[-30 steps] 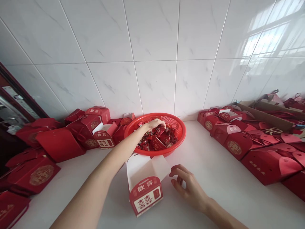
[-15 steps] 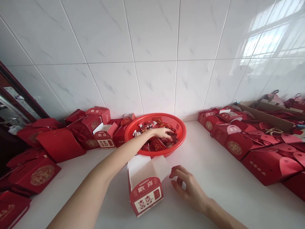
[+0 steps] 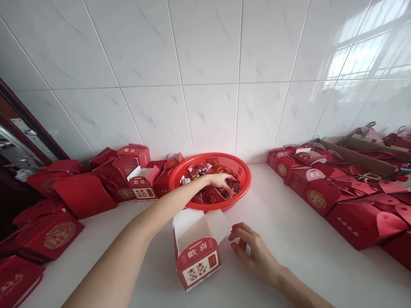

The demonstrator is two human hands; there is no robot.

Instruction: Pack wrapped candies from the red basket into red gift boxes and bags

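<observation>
My left hand [image 3: 221,182] reaches down into a red plastic basket [image 3: 245,188] of wrapped candies [image 3: 195,173]. Its thumb and fingers are spread over dark red wrappers near the basket's right side; the fingertips are partly hidden. In front of the basket stands a red and white gift box [image 3: 198,263] with gold-white Chinese characters, its top unfolded and white inside. Just right of the box's white flap, my right hand [image 3: 252,252] hovers low over the counter, fingers loosely bent and apart, holding nothing.
Several folded red gift boxes [image 3: 48,235] crowd the left side, with one unclosed box [image 3: 143,184] by the basket. More red boxes [image 3: 353,218] line the right, beside a brown cardboard tray [image 3: 369,149]. Behind the white counter [image 3: 289,265] rises a tiled wall [image 3: 208,111].
The thumb of my left hand has moved down and apart from the fingers among the candies. My right hand and the gift box stay nearly in place; the view shifts slightly.
</observation>
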